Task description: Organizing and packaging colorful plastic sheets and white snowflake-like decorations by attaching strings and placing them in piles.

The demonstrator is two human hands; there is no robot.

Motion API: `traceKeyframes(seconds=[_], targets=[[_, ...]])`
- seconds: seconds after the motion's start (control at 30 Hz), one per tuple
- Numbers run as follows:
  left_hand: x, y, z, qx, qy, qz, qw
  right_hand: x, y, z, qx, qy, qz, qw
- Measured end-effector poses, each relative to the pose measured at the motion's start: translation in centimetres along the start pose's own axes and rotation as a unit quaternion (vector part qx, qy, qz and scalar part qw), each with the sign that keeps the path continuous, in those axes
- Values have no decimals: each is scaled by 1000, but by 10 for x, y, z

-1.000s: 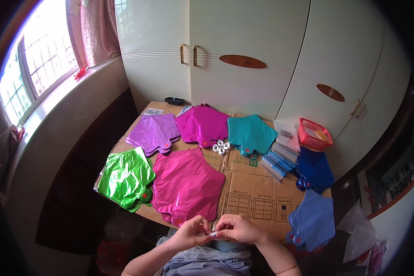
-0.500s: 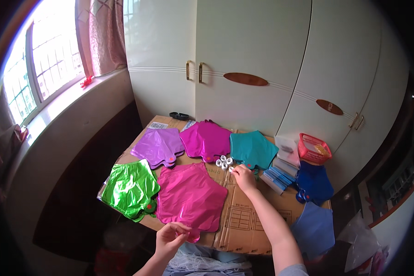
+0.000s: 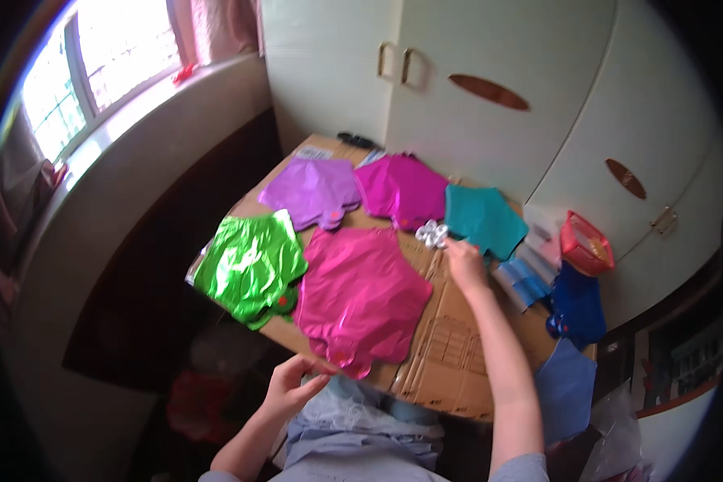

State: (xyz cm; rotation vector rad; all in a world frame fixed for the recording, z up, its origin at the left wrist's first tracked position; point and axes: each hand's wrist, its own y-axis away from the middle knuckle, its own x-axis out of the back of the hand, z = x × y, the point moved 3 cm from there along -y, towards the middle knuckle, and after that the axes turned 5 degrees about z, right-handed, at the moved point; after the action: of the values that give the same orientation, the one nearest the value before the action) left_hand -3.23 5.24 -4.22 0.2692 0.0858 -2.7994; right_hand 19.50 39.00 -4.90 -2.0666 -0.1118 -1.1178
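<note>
My left hand (image 3: 293,388) is at the table's front edge, thumb apart from the outstretched fingers. Its fingertips reach the rounded tab of a large pink foil balloon (image 3: 365,293) lying flat. Farther off, my right hand (image 3: 466,265) has its fingertips pressed together beside a cluster of small white rings (image 3: 431,234). Blur hides whether a ring is between those fingers. Behind that hand lies a teal foil balloon (image 3: 484,221). A magenta foil balloon (image 3: 402,189), a purple one (image 3: 309,191) and a shiny green one (image 3: 249,261) lie around the pink one.
Cardboard (image 3: 446,361) covers the table. On the right are blue-and-clear packets (image 3: 524,283), a red basket (image 3: 585,245), a dark blue foil piece (image 3: 578,301) and a light blue one (image 3: 566,386) over the edge. A pale cupboard (image 3: 490,48) stands behind.
The view has tilted and shifted, so the table sits higher in it. My left hand's thumb and fingers have parted at the pink balloon's tab. My right hand remains by the white rings.
</note>
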Motion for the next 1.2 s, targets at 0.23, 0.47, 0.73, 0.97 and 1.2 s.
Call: traceKeyframes(seconds=[0.23, 0.47, 0.73, 0.97, 1.2], targets=[[44, 24, -16, 40, -383, -5, 923, 116, 87, -163, 100, -220, -142, 960], [19, 32, -51, -33, -544, -50, 837, 74, 243, -189, 46, -334, -358, 871], [82, 32, -105, 78, -405, 66, 909, 33, 319, -146, -26, -101, -304, 947], [178, 28, -94, 23, -406, 236, 883, 25, 338, -140, 24, -44, -298, 953], [38, 16, -68, -110, -568, -24, 816, 27, 321, -146, -33, -104, -265, 958]])
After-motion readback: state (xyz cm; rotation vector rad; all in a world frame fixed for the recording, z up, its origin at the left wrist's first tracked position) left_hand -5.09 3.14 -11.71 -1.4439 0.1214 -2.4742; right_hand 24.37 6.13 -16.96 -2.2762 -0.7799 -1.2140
